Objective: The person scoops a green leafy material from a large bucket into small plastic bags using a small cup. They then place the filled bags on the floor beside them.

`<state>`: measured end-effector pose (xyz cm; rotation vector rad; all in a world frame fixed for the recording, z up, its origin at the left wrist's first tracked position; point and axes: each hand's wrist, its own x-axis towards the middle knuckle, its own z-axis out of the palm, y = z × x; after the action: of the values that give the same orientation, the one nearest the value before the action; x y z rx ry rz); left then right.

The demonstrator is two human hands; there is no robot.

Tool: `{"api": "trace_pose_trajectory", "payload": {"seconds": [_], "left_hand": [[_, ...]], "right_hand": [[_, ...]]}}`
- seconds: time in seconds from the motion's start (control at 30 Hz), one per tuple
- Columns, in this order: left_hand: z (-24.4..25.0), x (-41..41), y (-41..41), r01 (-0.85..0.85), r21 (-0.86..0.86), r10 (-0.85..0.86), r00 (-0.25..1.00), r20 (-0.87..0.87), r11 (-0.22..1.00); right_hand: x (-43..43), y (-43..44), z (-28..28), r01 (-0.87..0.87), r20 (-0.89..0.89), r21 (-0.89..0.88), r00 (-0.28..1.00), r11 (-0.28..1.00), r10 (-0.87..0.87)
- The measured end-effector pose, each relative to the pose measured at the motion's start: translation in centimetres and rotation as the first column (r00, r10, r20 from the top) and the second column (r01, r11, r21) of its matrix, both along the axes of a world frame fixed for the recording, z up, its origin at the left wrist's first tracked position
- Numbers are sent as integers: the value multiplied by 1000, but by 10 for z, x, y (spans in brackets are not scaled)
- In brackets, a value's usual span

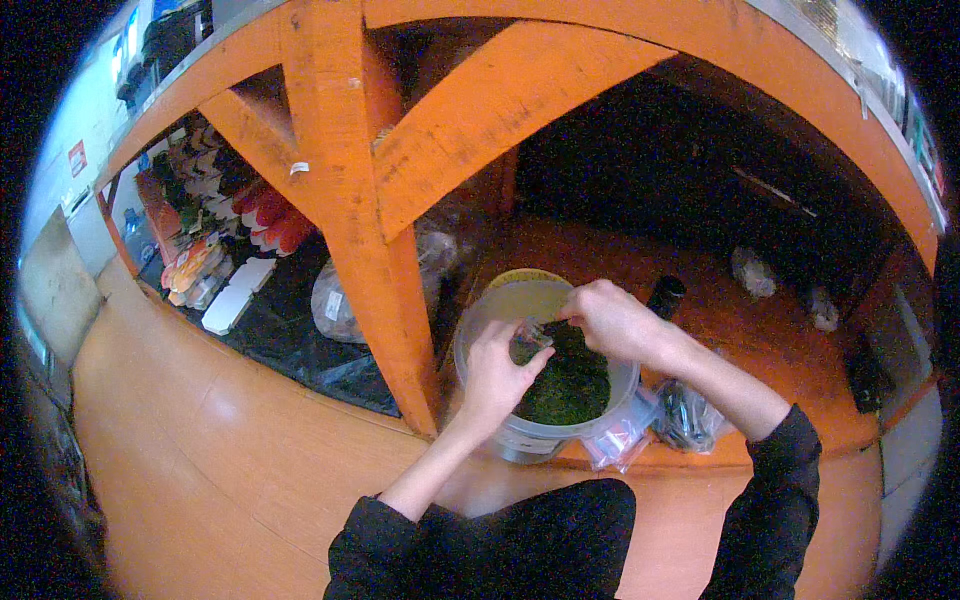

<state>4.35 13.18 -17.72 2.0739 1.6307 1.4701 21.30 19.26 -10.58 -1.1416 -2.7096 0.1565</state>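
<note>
A translucent plastic bucket (555, 430) stands low before me, with loose dark green material (566, 394), perhaps dried leaves, inside. Over its mouth, my left hand (496, 371) has thumb and fingers curled around a small clear container (532, 337), which looks tilted. My right hand (616, 321) is just to the right, above the bucket's far right side. Its thumb and fingertips are pinched together close to the container. Whatever may be between those fingertips is too small and blurred to make out.
An orange post (352, 187) with diagonal braces rises left of the bucket. Clear plastic bags (686, 416) lie at its right, and a dark cylinder (666, 294) stands behind. White cardboard (238, 296) and a bagged bundle (337, 304) rest on black sheeting (307, 356) at left.
</note>
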Motion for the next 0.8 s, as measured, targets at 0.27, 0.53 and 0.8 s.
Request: {"api": "trace_pose_trajectory", "payload": {"seconds": [0.27,0.53,0.8], "left_hand": [[-32,22,5,-110,-21,111,992,51,994],[-55,34,22,-91,-83,97,993,67,992],[-73,31,33,187,-168,-145,961,235,968]], "right_hand": [[52,-27,29,149,-44,221,989,964,-143],[24,11,-80,-210,-417,71,882,975,220],[34,16,-82,-198,-492,-49,858,979,149]]}}
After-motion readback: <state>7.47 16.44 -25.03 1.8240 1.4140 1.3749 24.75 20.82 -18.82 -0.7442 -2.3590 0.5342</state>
